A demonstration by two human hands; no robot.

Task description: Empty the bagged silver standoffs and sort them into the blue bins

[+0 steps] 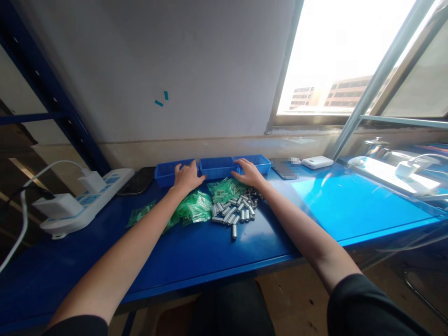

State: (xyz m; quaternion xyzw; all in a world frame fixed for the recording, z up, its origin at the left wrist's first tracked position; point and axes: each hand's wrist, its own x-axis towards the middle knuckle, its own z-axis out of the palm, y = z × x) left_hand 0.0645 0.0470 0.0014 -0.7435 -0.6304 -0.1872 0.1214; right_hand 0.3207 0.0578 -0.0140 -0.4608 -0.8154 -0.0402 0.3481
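Three shallow blue trays stand in a row at the back of the blue table: a left tray [164,172], a middle tray [217,166] and a right tray [261,162]. My left hand [187,177] grips the near rim where the left and middle trays meet. My right hand [248,171] rests, fingers curled, on the near rim where the middle and right trays meet. In front of the trays lie a heap of small green plastic bags [196,207] and a pile of several small silver metal cylinders [234,212].
A white power strip [84,205] with chargers plugged in lies at the left, a dark phone [138,182] beside it. A second phone [284,169] and a white power bank [317,162] lie to the right. The blue table [343,205] is sunlit below the window.
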